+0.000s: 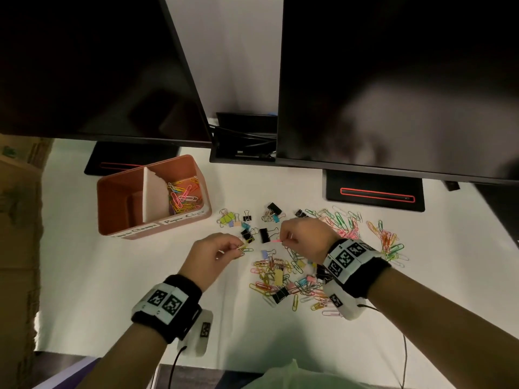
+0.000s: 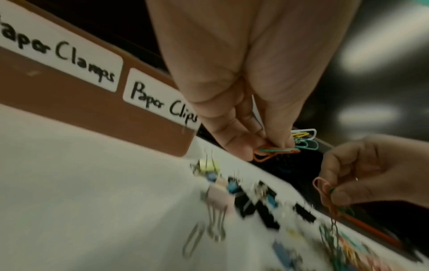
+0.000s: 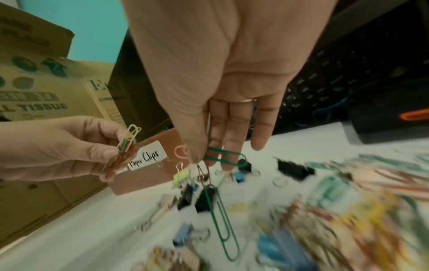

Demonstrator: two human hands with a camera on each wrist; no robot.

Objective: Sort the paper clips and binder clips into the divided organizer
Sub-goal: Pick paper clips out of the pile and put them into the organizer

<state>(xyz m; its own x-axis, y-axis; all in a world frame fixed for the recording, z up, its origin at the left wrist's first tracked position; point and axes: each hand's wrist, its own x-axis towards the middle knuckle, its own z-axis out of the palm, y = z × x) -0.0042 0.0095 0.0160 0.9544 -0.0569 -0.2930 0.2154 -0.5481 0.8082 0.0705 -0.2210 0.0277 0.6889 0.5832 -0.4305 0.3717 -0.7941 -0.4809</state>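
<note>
The brown divided organizer [image 1: 112, 209] stands at the back left of the white table. Its right compartment, labelled "Paper Clips" [image 2: 162, 102], holds coloured paper clips [image 1: 184, 193]; nothing shows in the left one, labelled "Paper Clamps" [image 2: 69, 55]. My left hand [image 1: 237, 247] pinches a small bunch of paper clips [image 2: 276, 151] just right of the organizer. My right hand [image 1: 282, 240] pinches a green clip [image 3: 224, 157] and a pink one [image 1: 275, 240], and another green clip [image 3: 224, 220] dangles below them. Black binder clips [image 1: 264, 235] lie between the hands.
Loose paper clips and pastel binder clips [image 1: 283, 276] are heaped under my right wrist, with more paper clips [image 1: 389, 242] at the right. Two dark monitors [image 1: 393, 80] overhang the back of the table on black stands [image 1: 375, 192]. Cardboard boxes [image 1: 19, 220] stand at the left.
</note>
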